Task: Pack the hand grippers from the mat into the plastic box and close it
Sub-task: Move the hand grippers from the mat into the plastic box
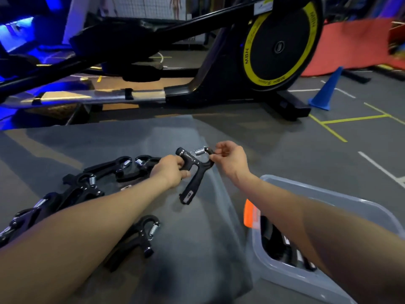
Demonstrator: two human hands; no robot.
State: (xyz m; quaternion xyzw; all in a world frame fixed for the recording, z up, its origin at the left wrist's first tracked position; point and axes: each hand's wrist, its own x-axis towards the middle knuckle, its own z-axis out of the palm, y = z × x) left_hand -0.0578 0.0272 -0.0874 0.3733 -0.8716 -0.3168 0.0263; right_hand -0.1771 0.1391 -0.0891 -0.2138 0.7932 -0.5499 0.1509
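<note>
Head view shows both hands holding one black hand gripper (192, 172) up over the grey mat (197, 238). Left hand (173, 171) has its fingers (183, 172) wrapped tight on one handle. Right hand (230, 157) pinches the end by the spring, maybe to steady it or turn the knob there. More hand grippers (76, 189) lie in a heap on the mat to the left, and one (140, 238) lies alone nearer the person. Right beside the mat sits the plastic box (328, 279), open, with some dark grippers already inside. Many are still left to pack.
</note>
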